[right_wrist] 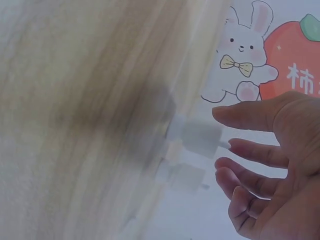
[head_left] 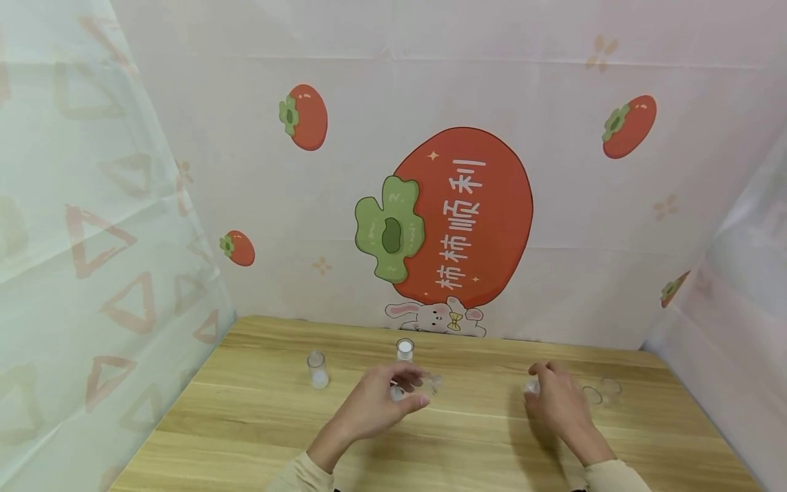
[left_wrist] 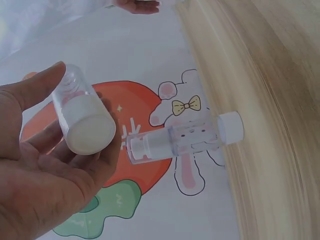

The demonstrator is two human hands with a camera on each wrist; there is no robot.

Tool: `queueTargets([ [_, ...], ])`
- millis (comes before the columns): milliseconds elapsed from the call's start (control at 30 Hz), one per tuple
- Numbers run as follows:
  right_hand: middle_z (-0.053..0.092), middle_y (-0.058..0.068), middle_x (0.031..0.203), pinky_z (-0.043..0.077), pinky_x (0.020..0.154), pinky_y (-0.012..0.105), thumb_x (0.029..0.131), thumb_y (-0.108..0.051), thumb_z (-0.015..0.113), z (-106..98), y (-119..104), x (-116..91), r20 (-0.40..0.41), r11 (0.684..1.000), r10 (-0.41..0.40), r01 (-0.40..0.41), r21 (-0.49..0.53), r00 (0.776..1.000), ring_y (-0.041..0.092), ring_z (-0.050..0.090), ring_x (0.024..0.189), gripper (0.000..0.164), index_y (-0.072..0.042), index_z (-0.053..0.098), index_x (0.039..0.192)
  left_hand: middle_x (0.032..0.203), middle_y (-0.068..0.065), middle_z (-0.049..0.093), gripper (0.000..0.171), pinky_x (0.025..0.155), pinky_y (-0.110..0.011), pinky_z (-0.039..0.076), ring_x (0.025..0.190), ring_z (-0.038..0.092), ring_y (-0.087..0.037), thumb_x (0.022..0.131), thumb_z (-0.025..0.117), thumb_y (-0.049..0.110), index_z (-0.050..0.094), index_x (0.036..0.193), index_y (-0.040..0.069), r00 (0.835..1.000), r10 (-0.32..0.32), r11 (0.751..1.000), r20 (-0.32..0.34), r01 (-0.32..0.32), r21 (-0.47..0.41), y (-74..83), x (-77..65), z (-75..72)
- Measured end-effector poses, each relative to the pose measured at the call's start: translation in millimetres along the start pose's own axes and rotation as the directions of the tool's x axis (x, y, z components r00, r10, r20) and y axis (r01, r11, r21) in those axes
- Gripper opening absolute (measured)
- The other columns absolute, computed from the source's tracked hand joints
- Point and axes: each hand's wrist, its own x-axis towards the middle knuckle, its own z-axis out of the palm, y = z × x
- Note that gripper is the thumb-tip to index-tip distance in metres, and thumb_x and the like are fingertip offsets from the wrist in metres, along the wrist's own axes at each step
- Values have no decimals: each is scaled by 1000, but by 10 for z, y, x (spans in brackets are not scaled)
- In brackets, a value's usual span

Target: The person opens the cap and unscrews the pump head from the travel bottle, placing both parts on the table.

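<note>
Clear plastic is the bottle (left_wrist: 87, 117) that the left hand (head_left: 381, 402) grips above the table (head_left: 246, 424), while the right hand (head_left: 556, 403), fingers parted and seemingly empty, hovers beside a white nozzle (right_wrist: 201, 136) that a careless fingertip could topple.

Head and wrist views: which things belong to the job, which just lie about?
Likely job:
clear-and-white plastic bottle in left hand
two white cylinders by right hand
similar standing bottles

Likely incidental:
pale persimmon-printed fabric backdrop
clear round pieces, role unclear

Curtained-off booth: wood-grain tabletop (head_left: 467, 444), printed sheets (head_left: 572, 205) behind and at both sides.
</note>
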Motion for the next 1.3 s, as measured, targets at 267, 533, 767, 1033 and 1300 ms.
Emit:
queueTargets([
  [267,65,24,104,53,64,53,78,-15,85,-43,-36,-26,-60,998,-58,57,-28,997,41,63,82,39,3,69,109,105,-3,70,35,86,-40,55,97,65,-20,88,81,25,70,116,7,969,-32,999,-245,22,-46,-168,18,-66],
  [533,66,18,99,52,64,52,78,-15,84,-54,-80,-84,-111,996,-89,87,-22,990,38,63,84,33,-1,71,105,108,-7,70,35,88,-48,55,99,66,-25,88,80,15,68,118,3,899,-130,986,-418,74,-147,-342,37,-141],
  [767,65,14,96,51,62,46,77,-13,85,-84,-160,-135,-145,991,-130,132,7,981,31,62,80,31,-3,72,103,112,-12,68,37,93,-53,52,103,65,-29,89,79,12,65,121,-1,878,-188,977,-440,121,-177,-491,40,-187],
  [1033,68,10,97,51,69,47,77,-14,85,-132,-282,-194,-135,981,-191,193,2,972,31,64,87,30,-6,73,103,112,-17,66,44,95,-49,52,106,63,-33,88,80,11,59,123,-6,855,-266,960,-445,193,-204,-653,67,-202],
  [1300,67,7,98,49,73,44,77,-15,86,-137,-336,-235,-113,977,-208,212,24,972,26,61,87,31,-8,73,105,111,-20,66,45,91,-44,55,104,63,-34,85,81,8,59,121,-8,825,-316,947,-469,244,-208,-746,81,-203],
])
